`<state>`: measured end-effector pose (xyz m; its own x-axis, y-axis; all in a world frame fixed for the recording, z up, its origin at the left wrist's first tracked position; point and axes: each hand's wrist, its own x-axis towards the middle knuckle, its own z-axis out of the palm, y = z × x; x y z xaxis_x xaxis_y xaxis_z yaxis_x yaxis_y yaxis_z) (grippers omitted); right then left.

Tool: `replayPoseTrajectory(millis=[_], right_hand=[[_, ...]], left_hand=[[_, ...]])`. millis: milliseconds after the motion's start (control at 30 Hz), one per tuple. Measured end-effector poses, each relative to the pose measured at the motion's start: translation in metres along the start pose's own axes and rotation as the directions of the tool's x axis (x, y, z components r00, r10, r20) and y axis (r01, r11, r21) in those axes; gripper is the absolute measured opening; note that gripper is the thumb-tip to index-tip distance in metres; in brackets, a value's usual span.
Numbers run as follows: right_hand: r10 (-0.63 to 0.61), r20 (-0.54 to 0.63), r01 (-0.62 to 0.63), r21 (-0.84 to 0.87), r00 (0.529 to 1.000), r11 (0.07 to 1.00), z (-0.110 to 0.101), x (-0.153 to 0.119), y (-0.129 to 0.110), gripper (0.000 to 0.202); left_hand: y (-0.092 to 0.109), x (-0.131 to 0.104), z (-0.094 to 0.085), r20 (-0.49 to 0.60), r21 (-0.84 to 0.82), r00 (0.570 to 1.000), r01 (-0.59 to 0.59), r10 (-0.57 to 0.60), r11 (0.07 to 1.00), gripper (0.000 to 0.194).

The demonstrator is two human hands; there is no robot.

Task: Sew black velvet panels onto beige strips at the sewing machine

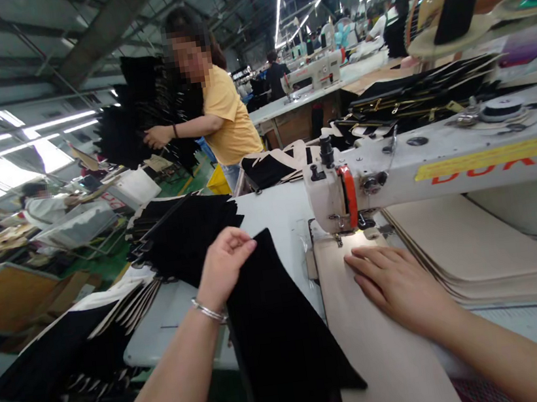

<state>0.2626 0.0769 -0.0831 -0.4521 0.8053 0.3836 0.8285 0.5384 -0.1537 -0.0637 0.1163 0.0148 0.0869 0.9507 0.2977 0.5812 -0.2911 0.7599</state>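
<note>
My left hand point(227, 264), with a bracelet at the wrist, pinches the top edge of a black fabric piece point(279, 325) that hangs down over the table's front edge. Flat on a long beige piece point(376, 345) lies my right hand point(392, 277), its fingers spread just in front of the needle area. The beige piece's far end is under the head of the white sewing machine point(342, 198), where a small lamp shines. The black piece's lower right corner overlaps the beige piece.
Black pieces point(183, 232) are piled behind my left hand. A beige stack point(481, 239) sits under the machine arm. Zippered black pieces point(408, 97) lie behind the machine. Past the table, a person in a yellow shirt point(230, 114) carries a black bundle point(138, 112). More black pieces point(64, 340) lie left.
</note>
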Motion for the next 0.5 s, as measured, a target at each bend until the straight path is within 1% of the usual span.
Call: replayPoseTrajectory(millis=[33, 67, 100, 133, 167, 200, 233, 267, 300, 333, 367, 400, 433, 500], right_hand=[[0.004, 0.004, -0.004, 0.0, 1.0, 1.0, 0.0, 0.0, 0.0, 0.039], [0.007, 0.007, -0.007, 0.0, 1.0, 1.0, -0.001, 0.0, -0.001, 0.039], [0.008, 0.008, -0.008, -0.001, 1.0, 1.0, -0.001, 0.0, -0.001, 0.039], [0.007, 0.009, -0.007, -0.001, 1.0, 1.0, -0.001, 0.0, -0.001, 0.039], [0.007, 0.008, -0.007, -0.002, 1.0, 1.0, -0.001, 0.0, -0.002, 0.039], [0.006, 0.006, -0.006, -0.002, 1.0, 1.0, -0.001, -0.001, -0.002, 0.039], [0.007, 0.005, -0.007, -0.003, 1.0, 1.0, -0.001, -0.001, -0.002, 0.039], [0.009, 0.004, -0.009, -0.003, 1.0, 1.0, -0.001, -0.001, -0.002, 0.04], [0.01, 0.006, -0.01, -0.004, 1.0, 1.0, -0.001, -0.001, -0.002, 0.041], [0.011, 0.008, -0.011, -0.004, 1.0, 1.0, -0.001, -0.001, -0.002, 0.042], [0.012, 0.014, -0.012, -0.005, 1.0, 1.0, -0.001, -0.002, -0.002, 0.042], [0.013, 0.02, -0.013, -0.007, 1.0, 1.0, -0.001, -0.002, -0.002, 0.043], [0.012, 0.026, -0.012, -0.007, 1.0, 1.0, -0.002, -0.001, -0.002, 0.044], [0.01, 0.033, -0.01, -0.01, 0.999, 1.0, -0.002, -0.001, -0.002, 0.048]], left_hand=[[0.01, 0.003, -0.008, -0.025, -0.082, 1.0, 0.0, -0.002, 0.997, 0.018], [0.018, 0.006, -0.011, -0.011, -0.127, 1.0, 0.001, -0.002, 0.992, 0.018], [0.025, 0.009, -0.007, 0.052, -0.149, 0.999, 0.004, 0.004, 0.989, 0.017], [0.03, 0.01, 0.004, 0.153, -0.158, 0.988, 0.01, 0.014, 0.987, 0.015], [0.033, 0.011, 0.02, 0.264, -0.151, 0.964, 0.015, 0.026, 0.988, 0.013], [0.034, 0.011, 0.041, 0.367, -0.128, 0.929, 0.007, 0.041, 0.992, 0.01], [0.032, 0.01, 0.064, 0.43, -0.095, 0.901, -0.015, 0.055, 0.995, 0.008], [0.03, 0.01, 0.086, 0.452, -0.042, 0.889, -0.062, 0.074, 0.997, 0.007], [0.026, 0.009, 0.106, 0.447, 0.015, 0.889, -0.117, 0.098, 0.993, 0.007], [0.023, 0.009, 0.122, 0.424, 0.074, 0.897, -0.172, 0.125, 0.982, 0.007], [0.02, 0.009, 0.134, 0.4, 0.126, 0.904, -0.219, 0.152, 0.968, 0.006], [0.017, 0.011, 0.141, 0.383, 0.164, 0.907, -0.251, 0.173, 0.954, 0.006], [0.016, 0.012, 0.144, 0.376, 0.189, 0.908, -0.27, 0.184, 0.944, 0.005], [0.014, 0.017, 0.144, 0.376, 0.215, 0.907, -0.287, 0.192, 0.934, 0.005]])
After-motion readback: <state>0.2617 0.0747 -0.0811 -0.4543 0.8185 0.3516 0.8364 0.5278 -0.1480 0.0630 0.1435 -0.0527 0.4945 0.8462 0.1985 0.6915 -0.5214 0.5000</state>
